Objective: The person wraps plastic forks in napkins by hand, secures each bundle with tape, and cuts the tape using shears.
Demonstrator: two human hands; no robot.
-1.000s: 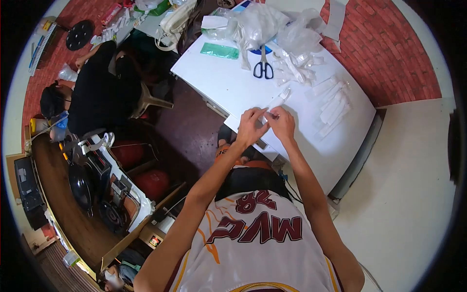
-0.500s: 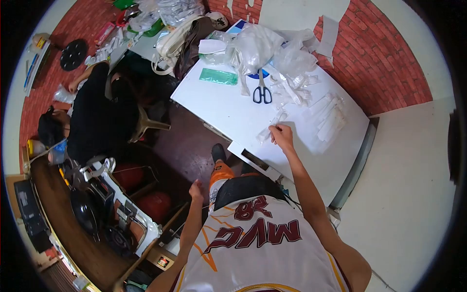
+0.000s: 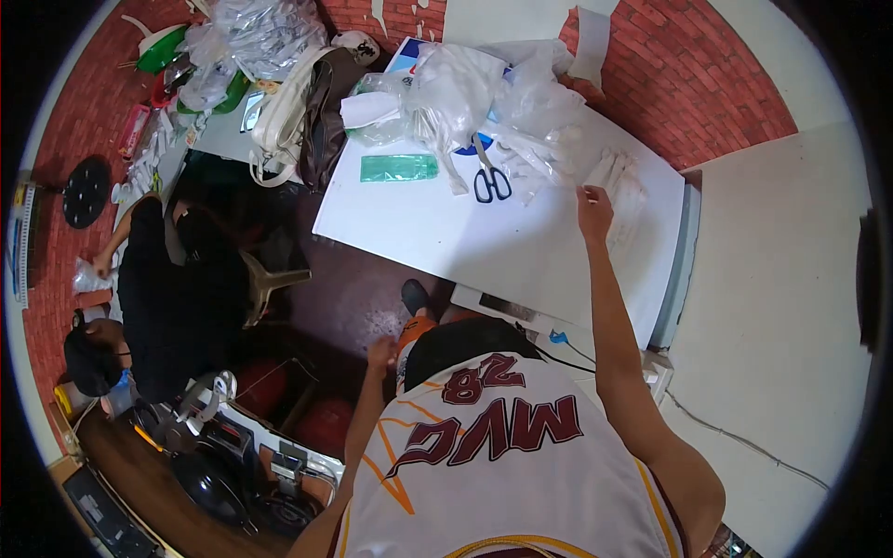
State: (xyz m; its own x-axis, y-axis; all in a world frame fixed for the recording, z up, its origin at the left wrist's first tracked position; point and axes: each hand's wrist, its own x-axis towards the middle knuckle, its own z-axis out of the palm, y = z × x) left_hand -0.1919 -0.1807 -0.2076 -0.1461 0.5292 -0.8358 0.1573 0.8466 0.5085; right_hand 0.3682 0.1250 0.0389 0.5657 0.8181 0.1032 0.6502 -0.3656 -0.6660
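My right hand [image 3: 595,214] is over the white table, its fingers pinched on the end of a clear plastic packet [image 3: 560,171] whose contents I cannot make out. Beside that hand lie several slim white items in clear wrapping [image 3: 619,181]. Scissors with dark handles [image 3: 491,184] rest to the left of the packet, blades pointing away from me. Farther left is a flat green plastic packet [image 3: 398,167]. My left hand [image 3: 381,352] hangs by my hip, away from the table, its fingers curled with nothing visible in them.
Bulky clear plastic bags [image 3: 456,88] cover the back of the white table [image 3: 409,223]. A cream and brown bag [image 3: 302,121] sits at its left. Another person in black [image 3: 181,298] sits at the left near a stool [image 3: 270,284]. Black pans [image 3: 209,484] stand lower left.
My right hand has moved right and away from me across the table, carrying the clear packet toward the other wrapped items. The view has shifted. My left hand stays low beside me.
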